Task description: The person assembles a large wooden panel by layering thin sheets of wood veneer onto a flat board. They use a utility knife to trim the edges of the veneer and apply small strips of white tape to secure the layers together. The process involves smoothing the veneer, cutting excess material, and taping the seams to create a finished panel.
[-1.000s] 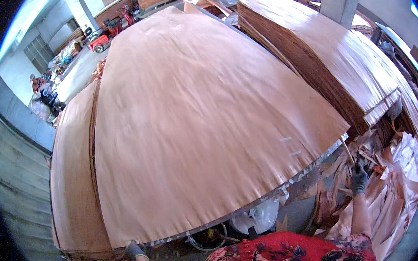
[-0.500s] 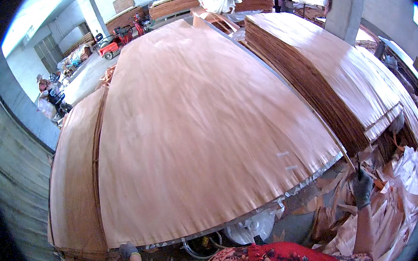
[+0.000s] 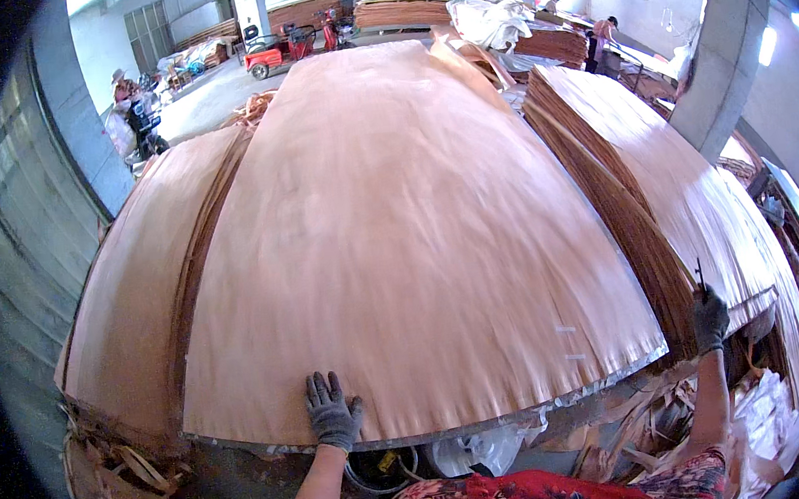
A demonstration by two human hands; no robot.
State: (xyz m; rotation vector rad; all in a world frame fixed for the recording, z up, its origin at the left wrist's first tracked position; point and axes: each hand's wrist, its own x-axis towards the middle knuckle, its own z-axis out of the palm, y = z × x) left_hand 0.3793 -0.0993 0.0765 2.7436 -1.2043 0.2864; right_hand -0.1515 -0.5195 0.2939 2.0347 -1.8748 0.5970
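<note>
A large thin sheet of reddish-brown wood veneer (image 3: pixel 399 240) lies flat across a wide table, filling most of the view. My left hand (image 3: pixel 332 410), in a dark grey glove, rests palm down with fingers spread on the sheet's near edge. My right hand (image 3: pixel 710 317), also gloved, is raised at the right, closed around a thin dark tool (image 3: pixel 699 274) beside a tall stack of veneer sheets (image 3: pixel 641 181).
A lower veneer stack (image 3: pixel 136 282) lies to the left. Scraps and torn veneer strips (image 3: pixel 680 415) pile below the table at the right. Far off stand more stacks (image 3: pixel 398 10), a red vehicle (image 3: pixel 278 51), people at work (image 3: pixel 601 37), and a concrete pillar (image 3: pixel 719 50).
My left hand has come up from below the table edge and now lies flat on the sheet. The view has tilted down toward the near edge; my right hand stays raised.
</note>
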